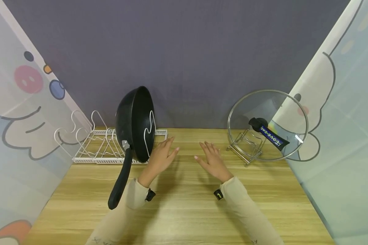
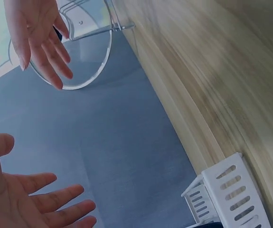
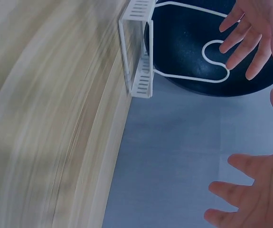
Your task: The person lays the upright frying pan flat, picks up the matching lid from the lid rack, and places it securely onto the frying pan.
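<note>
My left hand point(image 1: 160, 155) is held over the table with its fingers extended and nothing in it. Just left of it, a black frying pan point(image 1: 124, 126) stands on edge in a white wire rack point(image 1: 95, 160), its long handle pointing toward me. Across a gap, my right hand point(image 1: 214, 161) faces the left one, fingers spread and palm bare. To its right a round glass lid point(image 1: 285, 136) leans upright in a small metal wire stand point(image 1: 247, 160). A black knob with a blue printed label point(image 1: 273, 137) sits on the lid. Both palms show in the wrist views, holding nothing.
The wooden tabletop point(image 1: 184, 211) runs back to a dark grey panel point(image 1: 187, 61). Side walls with cartoon prints point(image 1: 21, 112) close in the left and right. The left part of the rack carries several upright white wire dividers point(image 1: 76, 136).
</note>
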`<state>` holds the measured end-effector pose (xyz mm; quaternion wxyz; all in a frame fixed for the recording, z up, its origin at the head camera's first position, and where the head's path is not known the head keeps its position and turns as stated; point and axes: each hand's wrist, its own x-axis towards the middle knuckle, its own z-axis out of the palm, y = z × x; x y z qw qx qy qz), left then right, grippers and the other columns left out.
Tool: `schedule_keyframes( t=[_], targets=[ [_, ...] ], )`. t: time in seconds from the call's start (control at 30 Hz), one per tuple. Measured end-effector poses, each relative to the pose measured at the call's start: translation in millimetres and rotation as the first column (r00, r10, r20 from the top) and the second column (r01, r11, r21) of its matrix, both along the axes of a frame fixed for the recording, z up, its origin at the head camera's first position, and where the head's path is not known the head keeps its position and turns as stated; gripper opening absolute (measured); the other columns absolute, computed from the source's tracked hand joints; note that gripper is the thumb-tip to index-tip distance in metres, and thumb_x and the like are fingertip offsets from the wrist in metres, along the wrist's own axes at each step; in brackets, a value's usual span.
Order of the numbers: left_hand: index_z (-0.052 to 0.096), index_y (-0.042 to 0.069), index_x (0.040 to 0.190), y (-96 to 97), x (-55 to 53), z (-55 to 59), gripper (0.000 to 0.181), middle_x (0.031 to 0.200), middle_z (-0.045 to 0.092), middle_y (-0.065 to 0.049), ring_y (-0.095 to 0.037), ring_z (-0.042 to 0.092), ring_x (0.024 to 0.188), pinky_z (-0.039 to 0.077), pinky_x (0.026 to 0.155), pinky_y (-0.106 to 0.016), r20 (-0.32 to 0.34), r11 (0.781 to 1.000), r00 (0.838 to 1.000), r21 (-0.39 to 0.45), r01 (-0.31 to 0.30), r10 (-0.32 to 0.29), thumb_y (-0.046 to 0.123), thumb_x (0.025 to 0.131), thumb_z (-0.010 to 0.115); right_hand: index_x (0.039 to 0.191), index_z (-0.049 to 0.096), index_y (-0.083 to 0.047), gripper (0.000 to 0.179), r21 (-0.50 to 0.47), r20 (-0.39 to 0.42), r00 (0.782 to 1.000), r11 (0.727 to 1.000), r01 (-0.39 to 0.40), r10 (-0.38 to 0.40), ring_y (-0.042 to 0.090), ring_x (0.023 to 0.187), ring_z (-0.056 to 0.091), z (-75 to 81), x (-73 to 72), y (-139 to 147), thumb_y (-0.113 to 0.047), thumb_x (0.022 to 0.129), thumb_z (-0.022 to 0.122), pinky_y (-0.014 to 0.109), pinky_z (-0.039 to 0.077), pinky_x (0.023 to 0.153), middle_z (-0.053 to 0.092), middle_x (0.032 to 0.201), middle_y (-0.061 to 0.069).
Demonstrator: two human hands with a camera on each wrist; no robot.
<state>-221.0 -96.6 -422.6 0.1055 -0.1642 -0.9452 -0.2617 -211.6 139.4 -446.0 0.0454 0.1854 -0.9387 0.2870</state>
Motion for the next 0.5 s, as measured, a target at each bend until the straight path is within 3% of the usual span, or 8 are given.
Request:
schedule_keyframes(
  t=[0.27,0.5],
  targets=[
    [0.042,0.008,0.141,-3.3,12.5,1.5,0.055,0.136,0.051,-0.016,-0.036,0.049,0.122,0.039,0.099,-0.052,-0.03,0.999,0.999,0.039,0.014,-0.013,0.043,0.098,0.044,0.148,0.027,-0.009,0.07,-0.004,-0.01,0.999,0.999,-0.038,0.038,0.042,0.14,0.013,4.4,10.4,-8.7,-0.049,0.095,0.047,0.063,0.011,0.109,0.022,0.152,0.019],
    [0.044,0.009,0.14,-8.6,23.2,0.2,0.051,0.135,0.051,-0.015,-0.036,0.05,0.122,0.04,0.098,-0.052,-0.034,0.995,0.999,0.096,0.041,-0.037,0.037,0.098,0.048,0.149,0.026,-0.011,0.069,-0.007,-0.005,0.998,0.998,-0.061,0.061,0.041,0.14,0.015,7.5,17.2,-14.6,-0.047,0.095,0.049,0.058,0.01,0.111,0.022,0.152,0.018]
  ],
)
